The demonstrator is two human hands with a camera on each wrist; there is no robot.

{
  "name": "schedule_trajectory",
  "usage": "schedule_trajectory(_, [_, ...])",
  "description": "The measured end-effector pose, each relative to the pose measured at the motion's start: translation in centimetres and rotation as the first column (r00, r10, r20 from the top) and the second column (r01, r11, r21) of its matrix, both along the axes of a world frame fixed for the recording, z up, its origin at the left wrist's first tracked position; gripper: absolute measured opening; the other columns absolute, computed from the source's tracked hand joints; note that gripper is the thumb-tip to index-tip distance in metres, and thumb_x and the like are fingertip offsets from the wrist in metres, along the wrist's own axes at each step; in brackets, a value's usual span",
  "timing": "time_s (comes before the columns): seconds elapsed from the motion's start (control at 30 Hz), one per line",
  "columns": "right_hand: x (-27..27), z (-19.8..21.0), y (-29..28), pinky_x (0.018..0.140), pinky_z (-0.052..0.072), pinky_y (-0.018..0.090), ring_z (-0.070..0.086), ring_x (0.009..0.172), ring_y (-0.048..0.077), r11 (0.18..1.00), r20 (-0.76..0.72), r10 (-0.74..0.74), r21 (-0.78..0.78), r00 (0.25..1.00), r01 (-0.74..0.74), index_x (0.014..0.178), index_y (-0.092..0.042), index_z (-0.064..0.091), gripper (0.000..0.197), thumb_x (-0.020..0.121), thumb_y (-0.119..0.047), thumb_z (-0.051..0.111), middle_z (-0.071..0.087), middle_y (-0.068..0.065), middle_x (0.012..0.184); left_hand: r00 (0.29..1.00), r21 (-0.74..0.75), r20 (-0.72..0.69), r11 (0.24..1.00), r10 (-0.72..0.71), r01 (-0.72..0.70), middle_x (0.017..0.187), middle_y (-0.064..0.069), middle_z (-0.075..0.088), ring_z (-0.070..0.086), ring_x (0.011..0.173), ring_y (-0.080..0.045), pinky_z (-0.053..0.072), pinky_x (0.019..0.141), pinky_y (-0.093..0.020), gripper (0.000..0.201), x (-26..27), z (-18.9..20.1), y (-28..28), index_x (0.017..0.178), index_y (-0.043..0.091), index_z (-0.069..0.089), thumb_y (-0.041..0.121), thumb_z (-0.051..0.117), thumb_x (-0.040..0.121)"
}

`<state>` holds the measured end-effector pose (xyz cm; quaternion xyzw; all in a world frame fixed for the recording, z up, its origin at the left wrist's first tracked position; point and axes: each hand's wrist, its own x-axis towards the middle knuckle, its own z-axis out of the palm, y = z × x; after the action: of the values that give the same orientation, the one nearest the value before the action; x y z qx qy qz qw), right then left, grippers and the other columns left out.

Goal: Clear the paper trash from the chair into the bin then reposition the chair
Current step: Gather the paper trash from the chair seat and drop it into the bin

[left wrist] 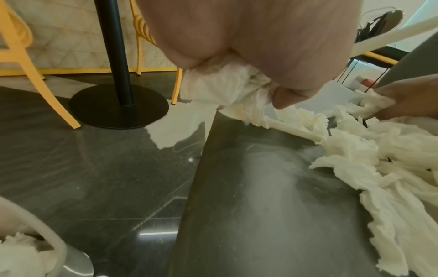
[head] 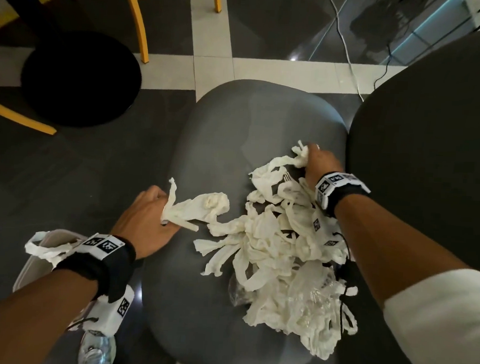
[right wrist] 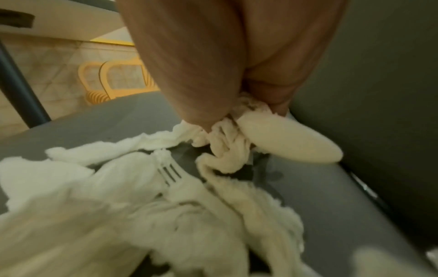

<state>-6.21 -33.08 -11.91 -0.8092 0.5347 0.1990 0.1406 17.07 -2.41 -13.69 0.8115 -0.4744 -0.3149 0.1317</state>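
From the head view, the paper trash (head: 279, 250) lay heaped on the right half of the grey chair (head: 221, 142) seat, close against the backrest, with a crinkled clear wrapper (head: 308, 294) among it. The left hand (head: 145, 221) had closed its grip on a twisted napkin (head: 201, 210) at the seat's left edge, the side nearest the bin (head: 49, 244) standing on the floor just beside the chair; that looked like the shortest carry. The bin already held some tissue. The right hand (head: 317, 161) was at the far end of the heap, its grip bunched around a wad of tissue, probably to rake the strands together from behind.

In the left wrist view, the fingers (left wrist: 282, 97) curled tightly around the napkin's gathered end, the rest trailing across the seat toward the heap. A black pedestal base (left wrist: 118, 106) and yellow chairs (left wrist: 21, 56) stood beyond.

In the right wrist view, the thumb and fingers pinched several tissue strands together, and a pale rounded piece (right wrist: 289, 142) stuck out of that grip; what it was could not be told. A white plastic fork (right wrist: 170, 176) lay tangled in the tissue below, so the heap was not paper alone.
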Motion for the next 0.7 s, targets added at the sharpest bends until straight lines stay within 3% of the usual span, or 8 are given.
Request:
schedule_trajectory(0.1, [0.0,3.0,-0.6,0.091,0.051,0.042,0.061,0.113,0.04,0.996,-0.129,0.059,-0.055,0.99,-0.066,0.121,-0.006,0.06,0.031,0.09,-0.011,0.061,0.064,0.02,0.12,0.997,-0.049,-0.036,0.997,0.062,-0.063,0.096,0.003,0.046,0.051,0.092,-0.021,0.048,0.077,-0.036,0.018,0.3,0.5,0.5,0.075,0.019,0.054,0.028,0.063,0.088])
schedule_trajectory(0.23, [1.3,10.2,-0.9,0.083,0.053,0.04,0.066,0.103,0.038,0.998,-0.169,0.015,-0.051,0.986,-0.024,0.107,0.0,0.064,0.021,0.089,-0.011,0.063,0.068,0.02,0.109,0.986,-0.085,-0.073,0.984,0.148,-0.154,0.097,-0.001,0.05,0.056,0.091,-0.026,0.05,0.08,-0.04,0.011,0.9,1.6,1.2,0.084,0.017,0.064,0.027,0.065,0.088])
schedule_trajectory(0.4, [7.6,19.4,5.5,0.061,0.041,0.029,0.065,0.084,0.03,0.998,0.15,0.055,0.019,0.987,-0.058,0.095,-0.003,0.066,0.022,0.097,-0.021,0.054,0.064,0.011,0.084,0.952,-0.114,-0.14,0.951,0.271,-0.287,0.092,-0.004,0.051,0.058,0.082,-0.026,0.048,0.069,-0.036,0.013,1.8,3.7,3.2,0.078,0.011,0.059,0.021,0.064,0.086])
schedule_trajectory(0.47, [11.2,21.6,10.3,0.054,0.041,0.022,0.06,0.069,0.014,0.988,0.3,0.081,0.103,0.95,-0.117,0.094,-0.011,0.066,0.021,0.097,-0.03,0.057,0.063,0.001,0.076,0.923,-0.116,-0.187,0.926,0.335,-0.36,0.09,-0.005,0.051,0.057,0.078,-0.025,0.04,0.06,-0.031,0.016,2.5,4.8,4.7,0.072,0.014,0.054,0.016,0.063,0.086])
schedule_trajectory(0.53, [14.9,21.7,15.4,0.046,0.037,0.012,0.054,0.063,0.001,0.958,0.4,0.069,0.228,0.914,-0.172,0.094,-0.021,0.066,0.016,0.097,-0.035,0.059,0.062,-0.007,0.075,0.876,-0.086,-0.252,0.892,0.411,-0.443,0.088,-0.006,0.056,0.057,0.077,-0.024,0.037,0.058,-0.028,0.02,3.7,5.6,7.0,0.071,0.019,0.05,0.016,0.063,0.085])
schedule_trajectory(0.6, [18.8,19.1,20.8,0.044,0.036,0.006,0.053,0.061,-0.001,0.917,0.463,0.055,0.327,0.885,-0.227,0.088,-0.024,0.066,0.013,0.097,-0.033,0.06,0.06,-0.01,0.071,0.819,-0.049,-0.307,0.852,0.484,-0.522,0.088,-0.006,0.064,0.059,0.08,-0.024,0.04,0.065,-0.029,0.01,5.5,5.9,10.1,0.08,0.018,0.056,0.016,0.064,0.086])
schedule_trajectory(0.67, [22.0,14.4,25.2,0.057,0.043,0.008,0.062,0.07,0.01,0.901,0.474,0.058,0.354,0.879,-0.25,0.083,-0.022,0.064,0.014,0.095,-0.026,0.059,0.063,-0.006,0.075,0.776,-0.012,-0.342,0.823,0.531,-0.568,0.084,-0.006,0.069,0.063,0.08,-0.025,0.043,0.07,-0.031,0.002,7.2,5.4,13.5,0.084,0.015,0.061,0.015,0.061,0.086])
schedule_trajectory(0.7, [23.7,11.5,27.7,0.068,0.049,0.019,0.068,0.083,0.021,0.901,0.458,0.056,0.359,0.887,-0.242,0.088,-0.019,0.066,0.012,0.094,-0.023,0.057,0.068,0.001,0.084,0.753,0.016,-0.346,0.806,0.559,-0.591,0.08,-0.005,0.07,0.065,0.078,-0.023,0.045,0.069,-0.032,0.006,8.3,4.8,15.7,0.083,0.015,0.063,0.016,0.059,0.087])
